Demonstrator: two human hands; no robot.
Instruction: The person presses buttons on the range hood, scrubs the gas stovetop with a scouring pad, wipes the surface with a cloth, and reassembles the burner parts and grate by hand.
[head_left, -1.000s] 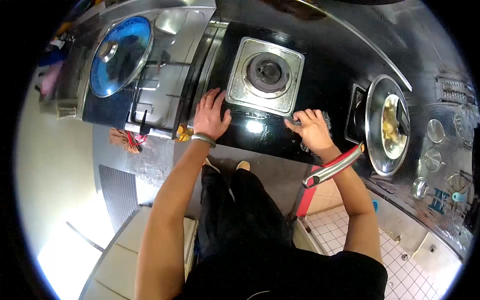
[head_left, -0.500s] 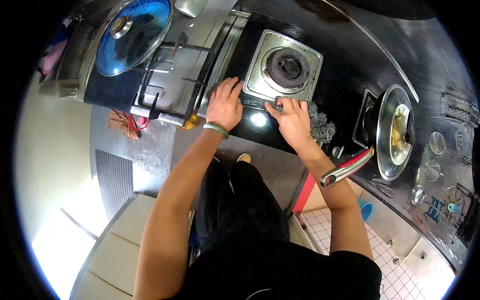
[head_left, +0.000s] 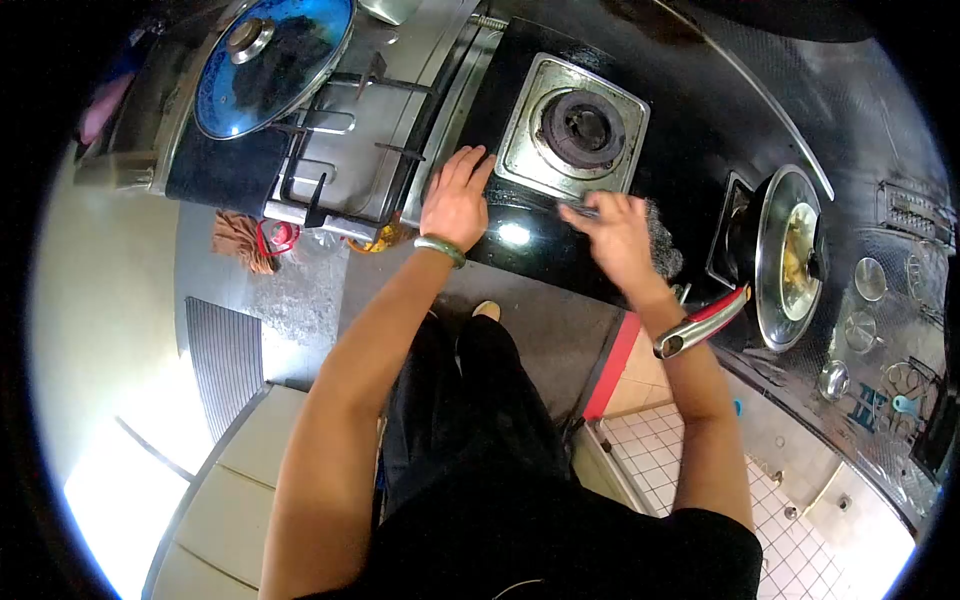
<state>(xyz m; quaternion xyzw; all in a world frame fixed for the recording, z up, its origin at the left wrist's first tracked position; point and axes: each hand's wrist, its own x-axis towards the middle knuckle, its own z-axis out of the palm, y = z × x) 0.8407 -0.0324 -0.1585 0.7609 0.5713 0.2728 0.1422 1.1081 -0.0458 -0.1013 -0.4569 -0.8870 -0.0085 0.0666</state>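
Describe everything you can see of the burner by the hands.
The burner is a dark, round, ringed head in a square, silvery plate with rounded corners, metal by its look and stained. It sits in the glossy black stovetop, with no pot on it and no flame showing. The left hand and right hand are close to the plate's near side; whether either touches it is unclear.

we can read no text, label, brand, number or sign on anything in view.
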